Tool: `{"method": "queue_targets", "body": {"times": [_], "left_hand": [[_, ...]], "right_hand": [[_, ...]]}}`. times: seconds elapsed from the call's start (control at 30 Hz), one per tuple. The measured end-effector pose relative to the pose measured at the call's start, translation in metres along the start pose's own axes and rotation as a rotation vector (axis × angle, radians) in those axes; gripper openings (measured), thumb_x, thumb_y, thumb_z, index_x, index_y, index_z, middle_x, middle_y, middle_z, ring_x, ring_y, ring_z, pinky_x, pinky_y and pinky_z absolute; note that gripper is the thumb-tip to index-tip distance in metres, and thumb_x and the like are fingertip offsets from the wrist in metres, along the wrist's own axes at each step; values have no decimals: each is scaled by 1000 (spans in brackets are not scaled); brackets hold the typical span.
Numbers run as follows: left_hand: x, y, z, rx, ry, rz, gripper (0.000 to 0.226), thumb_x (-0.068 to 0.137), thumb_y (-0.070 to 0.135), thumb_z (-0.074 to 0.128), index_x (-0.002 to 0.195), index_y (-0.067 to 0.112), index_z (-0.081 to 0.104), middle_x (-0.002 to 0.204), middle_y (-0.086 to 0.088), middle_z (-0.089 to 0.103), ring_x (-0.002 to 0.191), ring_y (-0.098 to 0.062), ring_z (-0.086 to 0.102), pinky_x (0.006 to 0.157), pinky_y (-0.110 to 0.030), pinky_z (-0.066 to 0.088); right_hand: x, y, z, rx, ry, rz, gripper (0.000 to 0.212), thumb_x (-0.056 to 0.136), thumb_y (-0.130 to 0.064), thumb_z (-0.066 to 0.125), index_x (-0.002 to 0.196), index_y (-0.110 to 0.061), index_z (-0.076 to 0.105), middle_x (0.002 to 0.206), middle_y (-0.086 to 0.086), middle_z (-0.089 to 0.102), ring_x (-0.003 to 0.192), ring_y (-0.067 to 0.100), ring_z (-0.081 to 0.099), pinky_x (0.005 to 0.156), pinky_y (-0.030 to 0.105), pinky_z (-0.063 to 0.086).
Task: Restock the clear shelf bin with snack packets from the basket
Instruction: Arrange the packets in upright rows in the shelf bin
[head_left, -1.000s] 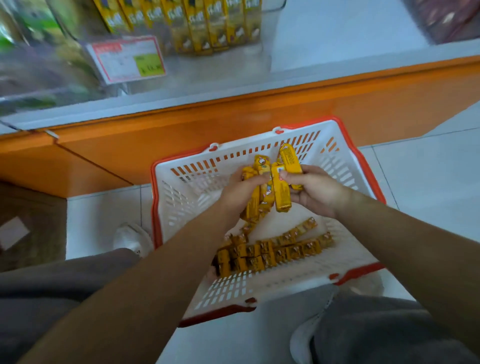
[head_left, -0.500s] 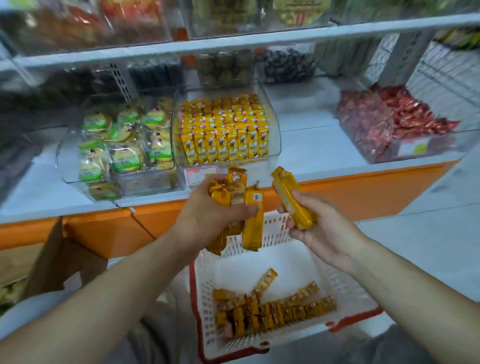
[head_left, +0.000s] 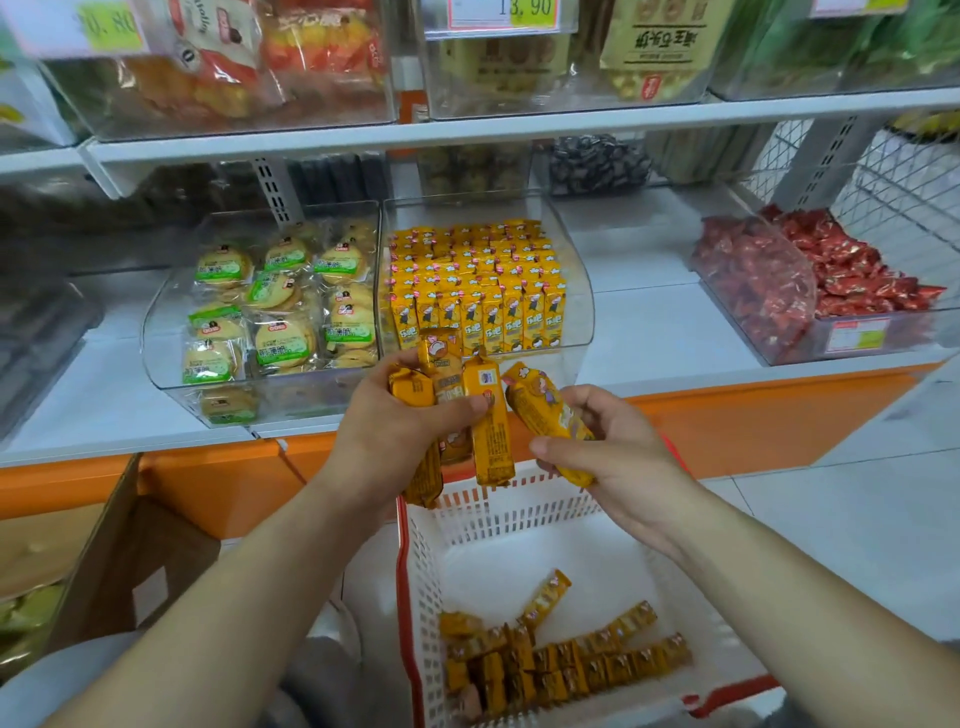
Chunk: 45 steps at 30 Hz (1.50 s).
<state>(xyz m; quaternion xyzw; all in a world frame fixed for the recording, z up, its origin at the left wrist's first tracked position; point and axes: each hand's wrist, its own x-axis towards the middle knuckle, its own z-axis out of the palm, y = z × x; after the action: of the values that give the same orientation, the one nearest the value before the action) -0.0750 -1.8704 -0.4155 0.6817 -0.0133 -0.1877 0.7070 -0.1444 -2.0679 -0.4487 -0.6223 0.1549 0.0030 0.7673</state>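
Hands: left hand (head_left: 400, 431) grips several yellow snack packets (head_left: 485, 415); right hand (head_left: 608, 447) pinches one yellow packet (head_left: 550, 415), above basket (head_left: 524, 514).

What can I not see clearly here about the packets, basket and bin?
All in the head view:
1. Count of held packets in the left hand: fingers and overlapping wrappers hide some.
2. Count of loose packets in the basket: piled, blurred.
3. Basket's near end: cut off by the bottom edge.
4. Print on the single packet in the right hand: blurred, fingers cover part.
5. Lower front of the clear bin: behind the held packets.
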Motion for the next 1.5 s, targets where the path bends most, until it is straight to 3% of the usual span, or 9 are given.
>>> {"method": "queue_targets", "body": {"times": [0.2,0.33,0.47,0.53,0.63,0.83,1.1,1.37,1.5], "left_hand": [[6,7,-12,-5,68,4,85,52,27,92,129,24,55,99,-2,80,87,-26,79,72,-46,64],[11,15,-21,58,127,47,69,52,30,90,113,35,57,92,6,80,83,-16,78,70,-39,64],[19,29,-46,118,220,113,61,59,29,89,111,36,58,91,8,80,83,-14,78,81,-42,61],[23,35,-61,116,290,141,59,65,24,90,115,32,59,91,7,80,82,-14,78,80,-42,61],[28,40,-80,114,381,162,47,69,26,90,105,35,60,84,13,79,74,-7,77,71,-35,59],[35,40,-95,141,436,171,51,69,28,91,110,34,60,81,21,76,72,-1,75,72,-35,59],[40,39,-98,140,397,196,44,71,27,91,97,39,58,80,24,75,73,3,73,64,-23,53],[40,40,-89,110,356,192,42,72,23,91,95,38,60,80,18,78,75,-3,76,77,-35,59],[39,40,-75,120,299,152,49,70,27,92,110,32,62,85,13,79,79,-7,77,81,-39,61]], "right_hand": [[15,-3,18,-165,1,-88,59,51,-38,91,101,-20,66,100,6,72,88,23,68,78,40,53],[30,-9,34,122,-52,1,50,69,-28,81,115,-12,66,95,13,57,73,15,59,54,20,46],[55,-28,40,120,-102,-68,36,75,-15,78,106,-31,72,106,2,71,86,18,72,67,35,57],[77,-40,46,6,-114,-151,47,74,-23,76,114,-47,67,124,0,65,106,18,65,86,37,51],[116,-54,61,-190,-111,-247,50,77,-31,73,116,-59,60,131,-2,56,112,8,58,90,31,46],[195,-50,95,-859,1,-333,58,73,-27,88,115,-35,48,90,-13,56,76,4,57,58,21,38],[221,-20,122,-1383,-62,-454,58,72,-31,88,122,-18,62,118,7,58,107,26,55,80,34,45],[182,-35,112,-1469,1,-455,55,86,-48,71,134,-29,50,108,-7,70,97,20,65,70,33,52],[117,-48,88,-764,-65,-436,22,97,-36,60,118,-35,62,95,-14,71,79,5,68,60,23,51]]}}
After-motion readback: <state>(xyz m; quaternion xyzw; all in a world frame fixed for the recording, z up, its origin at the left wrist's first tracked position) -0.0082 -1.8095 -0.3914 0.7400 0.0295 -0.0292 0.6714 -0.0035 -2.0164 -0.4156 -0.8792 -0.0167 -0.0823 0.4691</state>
